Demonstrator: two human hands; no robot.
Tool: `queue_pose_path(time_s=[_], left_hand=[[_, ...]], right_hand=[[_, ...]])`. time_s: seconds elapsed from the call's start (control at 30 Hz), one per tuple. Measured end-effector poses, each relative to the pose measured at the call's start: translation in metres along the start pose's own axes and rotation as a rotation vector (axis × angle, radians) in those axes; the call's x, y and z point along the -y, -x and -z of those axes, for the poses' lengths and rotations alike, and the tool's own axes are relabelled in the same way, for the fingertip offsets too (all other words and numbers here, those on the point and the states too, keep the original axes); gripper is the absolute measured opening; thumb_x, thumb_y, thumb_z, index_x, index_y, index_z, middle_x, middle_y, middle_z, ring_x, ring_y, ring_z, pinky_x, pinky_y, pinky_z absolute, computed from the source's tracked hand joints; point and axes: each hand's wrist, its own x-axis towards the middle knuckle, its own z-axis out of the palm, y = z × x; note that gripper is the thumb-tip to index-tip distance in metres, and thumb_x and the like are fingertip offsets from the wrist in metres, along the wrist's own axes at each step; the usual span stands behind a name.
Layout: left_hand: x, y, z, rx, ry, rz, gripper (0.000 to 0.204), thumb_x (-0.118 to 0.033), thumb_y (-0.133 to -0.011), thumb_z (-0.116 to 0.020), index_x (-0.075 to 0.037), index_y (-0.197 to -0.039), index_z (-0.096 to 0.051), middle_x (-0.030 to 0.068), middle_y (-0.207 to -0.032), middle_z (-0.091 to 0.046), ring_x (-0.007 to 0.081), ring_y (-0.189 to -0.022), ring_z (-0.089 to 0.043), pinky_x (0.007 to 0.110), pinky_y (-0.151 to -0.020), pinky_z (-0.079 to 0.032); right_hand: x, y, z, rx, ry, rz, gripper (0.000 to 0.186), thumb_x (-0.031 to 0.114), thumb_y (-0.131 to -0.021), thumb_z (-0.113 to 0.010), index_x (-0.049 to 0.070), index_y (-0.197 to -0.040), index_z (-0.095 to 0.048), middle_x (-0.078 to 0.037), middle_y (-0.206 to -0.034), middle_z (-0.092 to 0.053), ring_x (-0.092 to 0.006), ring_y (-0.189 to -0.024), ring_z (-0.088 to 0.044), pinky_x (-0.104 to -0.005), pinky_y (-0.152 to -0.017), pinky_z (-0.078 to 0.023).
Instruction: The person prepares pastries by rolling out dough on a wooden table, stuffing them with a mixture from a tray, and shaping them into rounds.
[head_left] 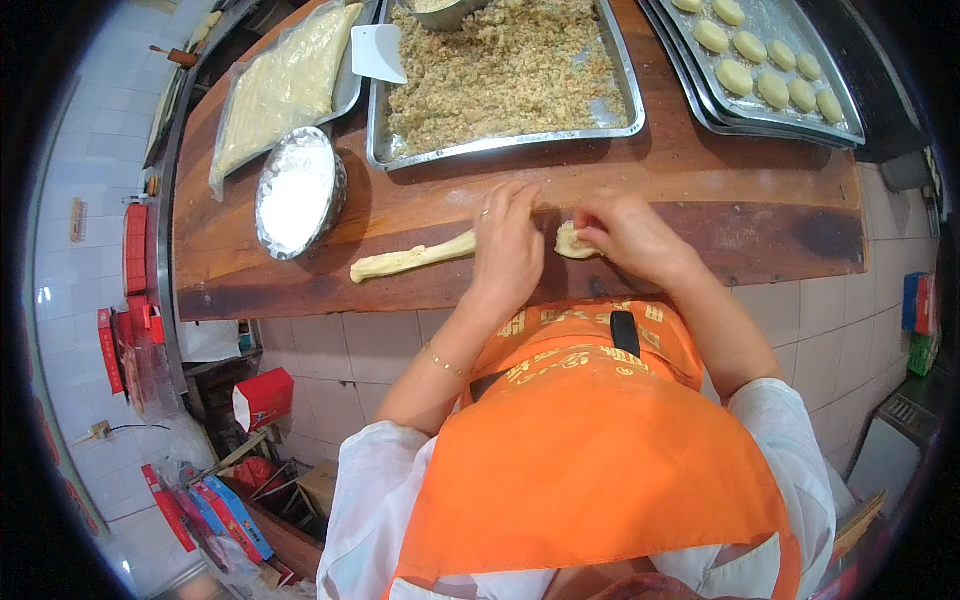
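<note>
Pressed palm-down over the right end of the dough rope [415, 257], the left hand [508, 235] is seen from above; whether dough is gripped beneath it cannot be told. Just to its right, near the front edge of the wooden table [770, 225], a small dough piece [572, 242] appears to be pinched by the fingertips of the right hand [635, 235]. The rope is laid out leftward, below the flour bowl [338, 190]. Portioning of the rope is judged to be in hand, with the piece being parted or shaped; next, a clean release of the piece and a steady hold on the rope seem to be called for.

At left, the contents of the plastic bag [285, 90] are blurred by its film. The rope's right end is hidden by the left hand, so any join cannot be seen. The right thumb is hard to make out.
</note>
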Motion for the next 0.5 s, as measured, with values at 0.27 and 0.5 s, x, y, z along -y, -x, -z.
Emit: queue_pose_path(time_s=[0.27,0.5], left_hand=[[-0.009,-0.058,-0.072,0.041,0.092,-0.151,0.039,-0.001,-0.091,-0.057,0.003,-0.13,-0.055,0.023,-0.132,-0.057,0.039,-0.126,-0.053,0.046,-0.11,-0.039],[-0.025,-0.042,-0.079,0.411,-0.281,-0.271,0.08,-0.042,-0.094,-0.063,-0.008,-0.157,-0.029,0.0174,-0.164,-0.025,0.0335,-0.152,-0.024,0.051,-0.123,-0.018]], right_hand=[[-0.021,0.027,0.009,-0.435,-0.355,-0.143,0.018,0.008,-0.093,-0.064,0.002,-0.109,-0.069,-0.013,-0.101,-0.07,-0.0217,-0.086,-0.067,-0.0335,-0.079,-0.053],[-0.044,0.056,0.021,-0.665,-0.433,-0.234,0.017,0.005,-0.096,-0.061,0.0,-0.111,-0.068,-0.007,-0.104,-0.07,-0.0132,-0.092,-0.066,-0.0266,-0.081,-0.052]])
